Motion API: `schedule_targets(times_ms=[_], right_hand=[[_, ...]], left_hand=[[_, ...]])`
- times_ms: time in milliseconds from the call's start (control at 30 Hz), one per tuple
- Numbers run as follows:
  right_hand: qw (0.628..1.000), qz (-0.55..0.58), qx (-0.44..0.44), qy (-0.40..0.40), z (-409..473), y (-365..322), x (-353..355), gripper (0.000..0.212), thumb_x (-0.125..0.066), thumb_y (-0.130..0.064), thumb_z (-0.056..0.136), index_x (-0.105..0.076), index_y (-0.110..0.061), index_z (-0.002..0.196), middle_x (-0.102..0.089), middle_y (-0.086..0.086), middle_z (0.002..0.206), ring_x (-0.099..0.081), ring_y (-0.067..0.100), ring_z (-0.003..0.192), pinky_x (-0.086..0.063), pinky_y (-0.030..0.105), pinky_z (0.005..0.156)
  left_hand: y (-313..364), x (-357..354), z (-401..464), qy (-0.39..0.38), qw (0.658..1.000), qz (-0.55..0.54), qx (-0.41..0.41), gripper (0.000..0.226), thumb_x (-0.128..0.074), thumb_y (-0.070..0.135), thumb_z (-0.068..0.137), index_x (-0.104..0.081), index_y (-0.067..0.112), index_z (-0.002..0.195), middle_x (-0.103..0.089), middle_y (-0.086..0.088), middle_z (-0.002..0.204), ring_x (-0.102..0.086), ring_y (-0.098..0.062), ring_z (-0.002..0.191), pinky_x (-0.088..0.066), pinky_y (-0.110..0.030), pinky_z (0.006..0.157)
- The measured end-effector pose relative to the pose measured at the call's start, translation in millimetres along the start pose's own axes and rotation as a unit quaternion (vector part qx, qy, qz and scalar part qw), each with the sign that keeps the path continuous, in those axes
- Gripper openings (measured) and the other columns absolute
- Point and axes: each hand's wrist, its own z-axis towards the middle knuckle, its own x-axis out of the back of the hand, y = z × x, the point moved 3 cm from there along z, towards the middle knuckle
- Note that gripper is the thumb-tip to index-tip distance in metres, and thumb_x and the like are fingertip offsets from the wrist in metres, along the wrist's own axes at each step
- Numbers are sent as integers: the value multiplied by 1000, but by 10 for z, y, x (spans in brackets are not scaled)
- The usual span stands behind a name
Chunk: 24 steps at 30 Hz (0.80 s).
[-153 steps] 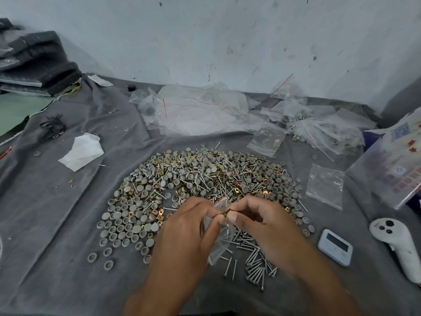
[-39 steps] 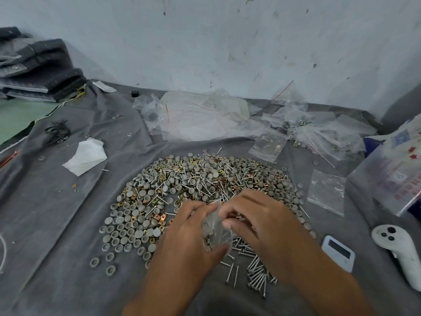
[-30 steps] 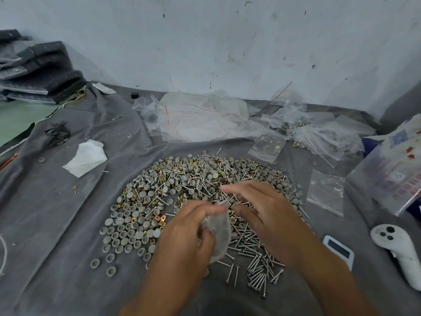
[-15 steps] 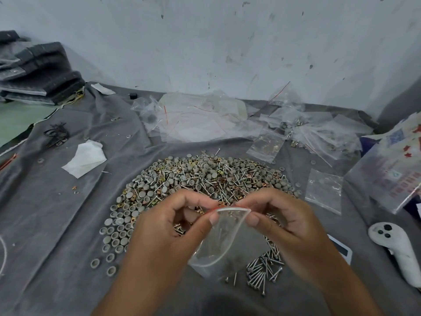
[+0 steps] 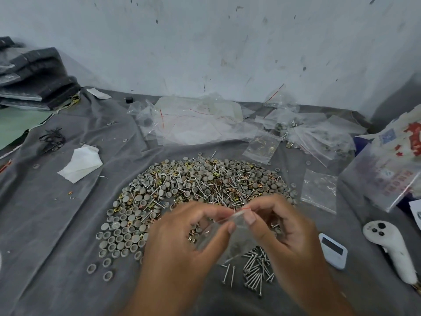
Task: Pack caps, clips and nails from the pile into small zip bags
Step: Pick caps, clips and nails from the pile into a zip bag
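Observation:
A small clear zip bag [image 5: 230,238] with a red strip at its mouth hangs between my hands, just above the near edge of the pile. My left hand [image 5: 182,242] pinches its top edge from the left, and my right hand [image 5: 282,231] pinches the same edge from the right. The pile [image 5: 196,185] of grey caps, brass clips and nails spreads over the grey cloth [image 5: 52,224] behind them. A loose bunch of nails [image 5: 255,270] lies below the bag. What the bag contains is blurred.
Empty and filled zip bags [image 5: 200,122] lie along the wall, with two more [image 5: 319,190] to the right of the pile. A white timer [image 5: 332,250] and a white controller [image 5: 389,247] sit at the right. A tissue [image 5: 79,164] lies at the left.
The bag's mouth, held wide open half a second ago, is now pulled flat between my fingers. Both hands have drawn closer together over the pile's near edge.

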Motion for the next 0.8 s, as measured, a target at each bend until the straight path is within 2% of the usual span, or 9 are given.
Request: schedule_targets(times_ms=[167, 233, 333, 467, 533, 667, 800], right_hand=[[997, -55, 12, 45, -103, 13, -8, 12, -59, -37, 93, -68, -29, 91, -62, -13, 88, -60, 13, 82, -42, 21, 68], [996, -52, 18, 64, -150, 16, -23, 11, -59, -34, 92, -67, -28, 88, -60, -13, 86, -60, 13, 81, -42, 20, 67], [994, -51, 39, 91, -195, 20, -42, 14, -59, -30, 89, -67, -22, 81, -59, -12, 82, -59, 8, 77, -43, 18, 65], [988, -85, 71, 108, -201, 13, -68, 17, -60, -30, 85, -67, -20, 73, -58, -14, 77, -56, -1, 71, -43, 14, 60], [986, -99, 77, 114, -189, 1, -71, 19, -61, -31, 83, -68, -19, 70, -58, -14, 75, -55, -4, 69, -43, 10, 59], [987, -104, 85, 91, -154, -52, -63, 15, -65, -34, 82, -71, -23, 75, -62, -14, 75, -57, -4, 70, -45, 11, 58], [987, -103, 73, 97, -149, -68, -77, 19, -64, -39, 85, -72, -25, 75, -61, -17, 73, -58, -5, 69, -45, 8, 59]], left_hand=[[13, -27, 2, -1, 1000, 7, -10, 24, -56, 59, 80, -72, 43, 88, -66, 32, 89, -62, 4, 86, -52, -39, 72], [17, -53, -8, -10, 1000, 13, -21, 24, -55, 62, 80, -71, 46, 87, -65, 35, 91, -61, 5, 89, -52, -39, 75], [22, -91, -16, -19, 998, -5, -53, 20, -58, 58, 81, -71, 44, 85, -66, 33, 85, -63, 6, 84, -55, -39, 72], [-2, -107, 8, -13, 989, 25, -143, 11, -61, 47, 84, -69, 41, 85, -67, 29, 76, -63, 13, 77, -59, -40, 76], [-24, -110, 30, -18, 983, 44, -178, 12, -57, 48, 87, -65, 39, 88, -66, 29, 74, -62, 14, 74, -59, -37, 75], [-49, -91, 78, -21, 980, 76, -185, 32, -35, 63, 98, -57, 39, 97, -54, 39, 78, -54, 20, 81, -54, -28, 78], [-73, -81, 91, -29, 979, 81, -187, 30, -39, 62, 96, -58, 39, 95, -62, 31, 73, -58, 15, 73, -56, -34, 77]])
